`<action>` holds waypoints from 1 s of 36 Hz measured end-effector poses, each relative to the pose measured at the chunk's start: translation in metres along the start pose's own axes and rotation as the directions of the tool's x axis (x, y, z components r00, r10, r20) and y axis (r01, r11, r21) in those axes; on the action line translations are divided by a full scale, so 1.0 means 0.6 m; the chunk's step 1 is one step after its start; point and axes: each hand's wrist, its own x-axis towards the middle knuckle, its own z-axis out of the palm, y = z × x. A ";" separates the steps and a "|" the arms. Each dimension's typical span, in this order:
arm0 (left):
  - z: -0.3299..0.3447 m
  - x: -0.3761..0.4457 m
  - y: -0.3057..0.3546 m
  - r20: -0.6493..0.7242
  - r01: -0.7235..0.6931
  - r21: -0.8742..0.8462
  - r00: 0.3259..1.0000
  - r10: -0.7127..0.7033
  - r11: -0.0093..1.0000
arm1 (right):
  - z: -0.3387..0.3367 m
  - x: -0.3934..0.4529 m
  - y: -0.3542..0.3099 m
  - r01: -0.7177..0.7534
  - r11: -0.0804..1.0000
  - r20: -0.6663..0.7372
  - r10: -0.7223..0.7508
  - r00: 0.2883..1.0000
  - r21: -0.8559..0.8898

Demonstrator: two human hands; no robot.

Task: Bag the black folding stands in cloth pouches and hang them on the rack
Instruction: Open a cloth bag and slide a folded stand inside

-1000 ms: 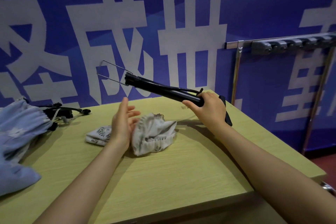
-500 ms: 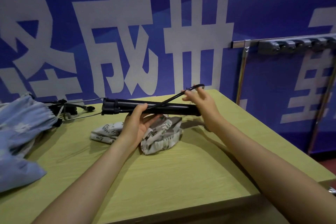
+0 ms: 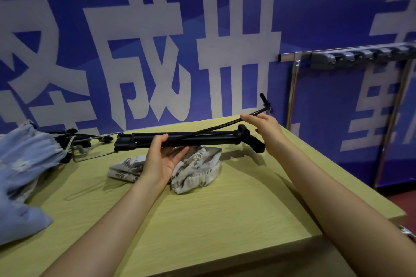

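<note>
A black folding stand (image 3: 202, 138) lies level above the table, its wire foot pointing left. My left hand (image 3: 163, 156) cradles its body from below, thumb curled over the top. My right hand (image 3: 262, 125) pinches the stand's thin black hose, which bends up to a small end piece (image 3: 265, 102). Under the stand a leaf-print cloth pouch (image 3: 195, 168) lies crumpled on the table. A second black stand (image 3: 76, 139) rests at the back left beside a blue cloth pouch (image 3: 24, 164). The metal rack (image 3: 351, 56) with grey hooks stands at the right.
The yellow-green wooden table (image 3: 225, 220) ends close on the right and at the front. A blue wall banner with large white characters runs behind it. The rack's chrome legs (image 3: 292, 87) stand just beyond the table's right corner.
My left hand has taken the stand's body from below. My right hand let go of the handle end, took the thin hose and lifted it up to the right.
</note>
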 end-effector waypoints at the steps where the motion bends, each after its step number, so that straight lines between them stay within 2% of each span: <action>1: 0.000 -0.001 0.000 0.007 -0.011 -0.007 1.000 0.011 1.000 | 0.001 0.000 0.002 -0.020 0.999 0.010 0.019 1.000 0.027; 5: -0.001 -0.002 0.000 0.052 -0.072 -0.011 0.996 0.072 0.997 | 0.004 0.003 0.007 -0.152 0.986 0.070 0.147 0.987 0.068; 9: -0.003 -0.001 0.001 0.037 -0.106 0.000 0.994 0.106 0.994 | 0.006 0.009 0.013 -0.295 0.931 0.168 0.262 0.950 0.216; 12: -0.005 0.001 0.002 -0.001 -0.108 -0.018 0.994 0.108 0.994 | 0.009 0.010 0.020 -0.310 0.898 0.194 0.259 0.946 0.314; 18: -0.004 0.001 0.006 -0.008 -0.088 -0.037 0.996 0.088 0.995 | 0.008 0.017 0.034 -0.235 0.884 0.204 0.163 0.965 0.404; 25: -0.011 0.005 0.006 -0.029 -0.081 -0.021 0.996 0.081 0.996 | 0.012 0.020 0.041 -0.249 0.883 0.229 0.167 0.959 0.398; 31: -0.010 0.003 0.001 -0.026 -0.104 0.042 0.994 0.106 0.994 | 0.015 0.014 0.044 -0.459 0.814 0.250 0.390 0.886 0.356; 36: -0.009 0.002 -0.001 -0.039 -0.090 0.054 0.995 0.092 0.994 | 0.017 0.009 0.038 -0.484 0.785 0.273 0.405 0.873 0.387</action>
